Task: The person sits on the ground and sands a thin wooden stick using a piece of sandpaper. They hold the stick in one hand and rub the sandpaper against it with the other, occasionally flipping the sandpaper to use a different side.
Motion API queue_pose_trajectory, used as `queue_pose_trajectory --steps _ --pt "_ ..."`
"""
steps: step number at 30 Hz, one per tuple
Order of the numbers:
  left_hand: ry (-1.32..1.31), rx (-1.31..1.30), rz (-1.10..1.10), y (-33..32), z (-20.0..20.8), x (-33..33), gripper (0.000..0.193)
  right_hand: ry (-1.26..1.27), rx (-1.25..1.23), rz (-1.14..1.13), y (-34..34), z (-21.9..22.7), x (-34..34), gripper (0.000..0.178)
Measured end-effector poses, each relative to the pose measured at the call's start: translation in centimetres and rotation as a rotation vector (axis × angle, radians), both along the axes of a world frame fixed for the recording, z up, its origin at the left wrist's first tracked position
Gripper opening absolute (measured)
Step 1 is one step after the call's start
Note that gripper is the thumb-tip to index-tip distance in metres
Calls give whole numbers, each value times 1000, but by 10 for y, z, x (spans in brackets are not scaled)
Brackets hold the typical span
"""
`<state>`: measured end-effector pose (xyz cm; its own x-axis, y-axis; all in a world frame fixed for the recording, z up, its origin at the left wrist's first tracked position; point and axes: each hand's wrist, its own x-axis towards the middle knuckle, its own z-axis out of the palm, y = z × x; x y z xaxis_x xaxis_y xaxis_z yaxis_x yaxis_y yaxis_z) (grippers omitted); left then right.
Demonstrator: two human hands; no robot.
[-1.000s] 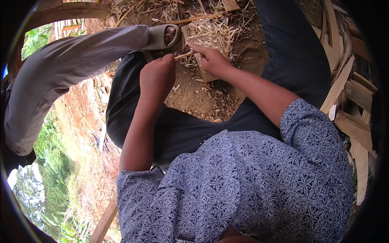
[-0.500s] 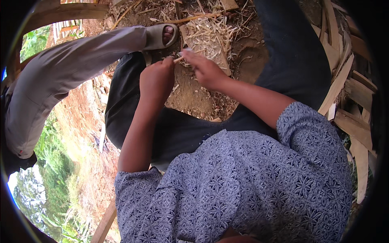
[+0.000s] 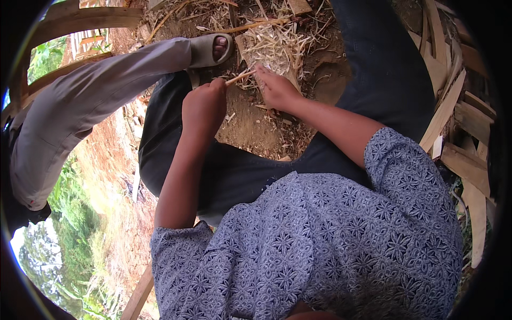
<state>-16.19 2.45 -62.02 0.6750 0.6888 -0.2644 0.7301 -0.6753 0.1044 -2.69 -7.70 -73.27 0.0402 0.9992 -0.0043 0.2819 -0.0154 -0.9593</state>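
Note:
A thin pale wooden stick (image 3: 241, 77) runs between my two hands, above the ground between my knees. My left hand (image 3: 205, 108) is closed in a fist round its left end. At the stick's other end is my right hand (image 3: 278, 92), fingers curled and thumb side up. What those fingers grip is hidden behind them. Below and beyond the hands, a flat board (image 3: 294, 79) lies on the dirt under a heap of pale wood shavings (image 3: 272, 45).
Another person's leg in grey trousers (image 3: 106, 80) reaches in from the left, its sandalled foot (image 3: 213, 49) close beyond my left hand. Split wood pieces (image 3: 445, 114) are stacked at right. A curved wooden frame (image 3: 90, 17) stands at upper left.
My right hand has moved slightly right, away from my left fist, and more of the stick shows between them. The whitish bit by the right fingertips no longer shows.

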Motion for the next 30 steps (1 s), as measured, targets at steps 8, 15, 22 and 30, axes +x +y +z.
queue_pose_trajectory --steps 8,15,22,30 --pt "11 2 27 1 -2 2 14 -25 -175 3 3 -24 8 52" --pt "2 -20 16 -2 1 1 14 -23 -137 38 -5 -16 -3 55" --pt "7 -10 -23 3 2 4 13 -19 -201 -10 -2 5 -9 54" --pt "-10 32 -105 6 -2 -2 7 77 48 54 -4 30 -9 56"
